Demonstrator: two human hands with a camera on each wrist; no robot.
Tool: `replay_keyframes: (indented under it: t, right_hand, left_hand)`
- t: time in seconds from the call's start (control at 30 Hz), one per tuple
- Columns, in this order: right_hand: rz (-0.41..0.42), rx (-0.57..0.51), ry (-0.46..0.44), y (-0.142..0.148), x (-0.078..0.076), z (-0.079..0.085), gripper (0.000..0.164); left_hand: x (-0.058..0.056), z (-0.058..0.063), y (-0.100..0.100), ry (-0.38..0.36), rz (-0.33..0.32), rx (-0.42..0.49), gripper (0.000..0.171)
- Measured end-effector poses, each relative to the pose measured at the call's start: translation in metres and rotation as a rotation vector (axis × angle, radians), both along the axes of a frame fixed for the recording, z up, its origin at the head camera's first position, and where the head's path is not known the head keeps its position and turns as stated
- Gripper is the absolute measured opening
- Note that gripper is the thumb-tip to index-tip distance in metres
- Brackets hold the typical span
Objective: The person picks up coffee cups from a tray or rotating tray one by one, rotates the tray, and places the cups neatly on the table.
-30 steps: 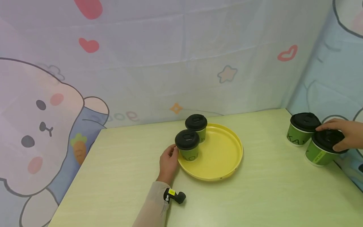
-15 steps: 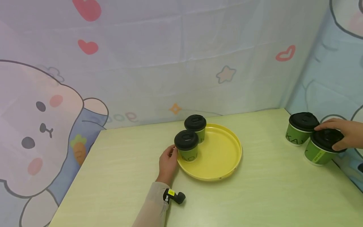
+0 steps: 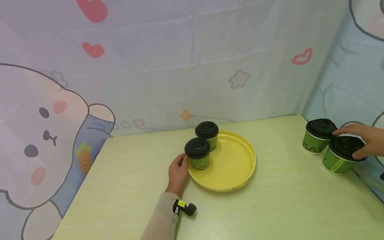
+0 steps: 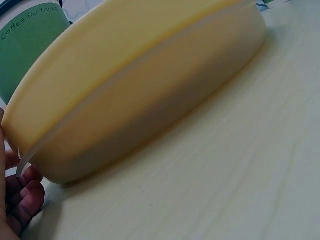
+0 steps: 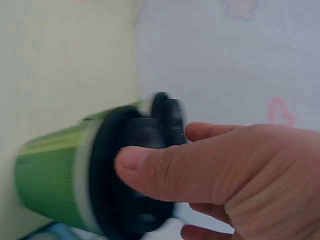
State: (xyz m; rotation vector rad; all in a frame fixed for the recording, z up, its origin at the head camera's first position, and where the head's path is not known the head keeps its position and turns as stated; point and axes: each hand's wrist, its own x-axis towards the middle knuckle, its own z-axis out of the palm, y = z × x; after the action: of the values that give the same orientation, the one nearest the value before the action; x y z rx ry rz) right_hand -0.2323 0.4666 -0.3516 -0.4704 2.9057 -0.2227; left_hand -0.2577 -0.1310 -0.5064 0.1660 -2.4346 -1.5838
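My left hand (image 3: 177, 173) is at the left rim of a round yellow tray (image 3: 237, 181), its fingers curled at the edge. In the left wrist view the fingers (image 4: 29, 197) bend beneath the tray's rim (image 4: 150, 45). Two green paper cups with black lids, a front cup (image 3: 199, 163) and a back cup (image 3: 213, 141), stand on the tray's left side. At the far right my right hand (image 3: 367, 140) is over the black lid of a wider green cup (image 3: 339, 163), thumb and fingers spread. In the right wrist view the thumb (image 5: 150, 170) overlaps that lid (image 5: 110, 175).
Another lidded green cup (image 3: 318, 141) stands just behind the wider one, close to my right fingertips. A printed cloth backdrop (image 3: 156, 66) borders the pale table (image 3: 120, 193) at the back and right side. A small black camera (image 3: 189, 209) sits on my left wrist.
The head view has shifted very slightly. My right fingers arch a little more over the wider cup's lid. The left hand, tray and cups stay where they were.
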Motion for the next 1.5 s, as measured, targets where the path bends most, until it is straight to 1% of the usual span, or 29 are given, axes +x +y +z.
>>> replay_keyframes:
  t: [0.1,0.17,0.2,0.3,0.4,0.5,0.57,0.67,0.77,0.87,0.93,1.03,1.1,1.17,1.3,1.4,1.5]
  right_hand:
    - [0.037,0.005,0.085,0.009,-0.005,0.008,0.106]
    - [0.031,0.001,0.152,0.012,-0.009,0.016,0.115]
    - [0.027,-0.017,0.188,0.011,-0.011,0.02,0.116]
    - [0.001,-0.052,0.288,0.0,-0.012,0.032,0.114]
    - [-0.057,-0.044,0.342,-0.017,-0.01,0.046,0.099]
    - [-0.132,-0.01,0.334,-0.03,-0.008,0.058,0.082]
    - [-0.155,-0.005,0.327,-0.038,-0.009,0.063,0.074]
    - [-0.149,-0.036,0.29,-0.055,-0.008,0.07,0.069]
    - [-0.117,-0.119,0.254,-0.076,-0.009,0.07,0.066]
    - [-0.072,-0.216,0.231,-0.096,-0.012,0.06,0.063]
    - [-0.048,-0.274,0.219,-0.11,-0.015,0.048,0.06]
    - [-0.018,-0.353,0.191,-0.129,-0.02,0.026,0.058]
    - [-0.014,-0.412,0.168,-0.141,-0.024,0.008,0.057]
    - [-0.017,-0.47,0.139,-0.152,-0.028,-0.009,0.056]
    - [-0.052,-0.572,0.085,-0.17,-0.034,-0.041,0.053]
    - [-0.076,-0.648,0.043,-0.18,-0.038,-0.059,0.052]
    - [-0.095,-0.734,-0.007,-0.187,-0.04,-0.073,0.052]
  left_hand:
    - [0.0,0.0,0.001,-0.004,0.0,0.0,0.033]
    - [0.0,0.0,0.001,-0.007,-0.001,0.006,0.033]
    - [0.0,0.0,0.002,-0.008,-0.001,0.007,0.033]
    - [-0.001,-0.001,0.001,-0.013,0.003,0.01,0.033]
    - [-0.002,-0.001,0.001,-0.015,0.004,0.005,0.033]
    - [-0.002,-0.001,0.001,-0.012,0.003,0.006,0.033]
    - [-0.002,-0.001,0.0,-0.01,0.0,0.006,0.033]
    - [-0.002,-0.001,-0.001,-0.009,-0.003,0.002,0.033]
    - [-0.003,-0.001,-0.003,-0.007,0.0,-0.001,0.033]
    - [-0.004,-0.002,-0.003,-0.005,0.001,-0.006,0.033]
    - [-0.004,-0.003,-0.003,-0.006,0.001,-0.005,0.033]
    - [-0.002,-0.004,-0.003,-0.009,0.001,0.0,0.032]
    - [-0.001,-0.005,-0.003,-0.008,0.001,0.001,0.032]
    - [0.0,-0.005,-0.003,-0.009,0.0,0.004,0.032]
    - [0.0,-0.005,-0.002,-0.013,-0.001,0.008,0.033]
    - [-0.001,-0.005,-0.002,-0.014,-0.001,0.006,0.033]
    - [-0.002,-0.004,-0.001,-0.01,-0.006,0.003,0.033]
